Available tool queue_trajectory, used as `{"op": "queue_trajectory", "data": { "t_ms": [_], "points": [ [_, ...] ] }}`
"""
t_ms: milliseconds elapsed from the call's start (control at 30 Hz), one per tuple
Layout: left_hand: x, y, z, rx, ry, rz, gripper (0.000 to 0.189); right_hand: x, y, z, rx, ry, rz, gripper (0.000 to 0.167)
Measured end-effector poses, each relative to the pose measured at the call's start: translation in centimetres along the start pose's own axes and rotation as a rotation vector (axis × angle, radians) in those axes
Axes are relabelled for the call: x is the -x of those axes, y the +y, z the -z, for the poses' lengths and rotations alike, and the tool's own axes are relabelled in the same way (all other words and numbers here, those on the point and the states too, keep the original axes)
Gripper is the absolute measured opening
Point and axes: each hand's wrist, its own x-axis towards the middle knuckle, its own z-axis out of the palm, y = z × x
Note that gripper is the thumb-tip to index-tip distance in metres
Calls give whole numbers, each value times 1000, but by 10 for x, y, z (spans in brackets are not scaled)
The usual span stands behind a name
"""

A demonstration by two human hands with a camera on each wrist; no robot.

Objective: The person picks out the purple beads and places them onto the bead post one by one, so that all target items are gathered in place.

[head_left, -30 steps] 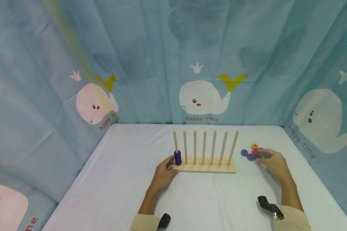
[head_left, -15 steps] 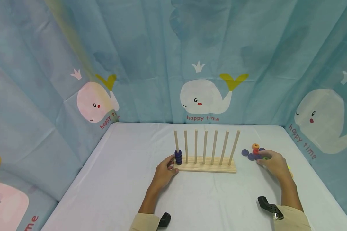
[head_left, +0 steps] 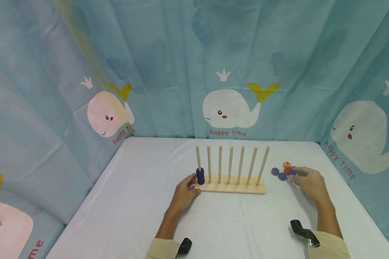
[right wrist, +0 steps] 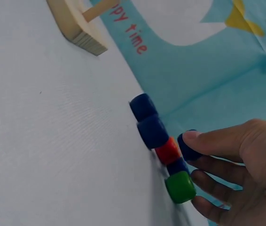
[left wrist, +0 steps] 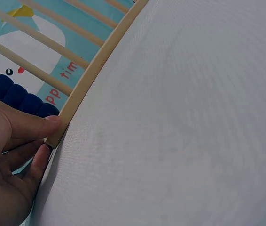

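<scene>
A wooden peg rack (head_left: 230,189) with several upright pegs stands on the table. Dark blue beads (head_left: 200,176) are stacked low on its leftmost peg. My left hand (head_left: 182,196) grips the rack's left end, the thumb on the front edge of the base in the left wrist view. To the right of the rack, my right hand (head_left: 312,183) pinches a dark blue bead (right wrist: 188,151) between thumb and fingers. Around it lie loose beads: a red bead (right wrist: 168,150), a green bead (right wrist: 180,187) close to the lower fingers, and blue beads (right wrist: 152,132).
An orange bead (head_left: 286,164) lies at the back of the loose group. A white cloth (head_left: 123,201) covers the table. Behind it hangs a blue curtain (head_left: 168,72) printed with whales.
My right hand has shifted slightly right and now has a blue bead raised in its fingertips. The yellow and orange beads glimpsed beside the right wrist are now hidden. My left hand stays put.
</scene>
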Motion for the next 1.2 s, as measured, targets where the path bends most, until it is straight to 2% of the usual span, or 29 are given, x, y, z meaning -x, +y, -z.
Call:
{"op": "queue_trajectory", "data": {
  "t_ms": [267,833,967,1200],
  "points": [
    [-1,-1,0,7,-5,-5,64,3,-15,9,-26,18,37,64],
    [0,0,1,-5,-1,-3,64,19,-53,21,-41,158,189,63],
    [0,0,2,-3,-4,-19,64,24,-62,24,-51,179,218,62],
    [0,2,1,-5,1,-1,64,31,-80,26,-45,219,313,56]
  ]
}}
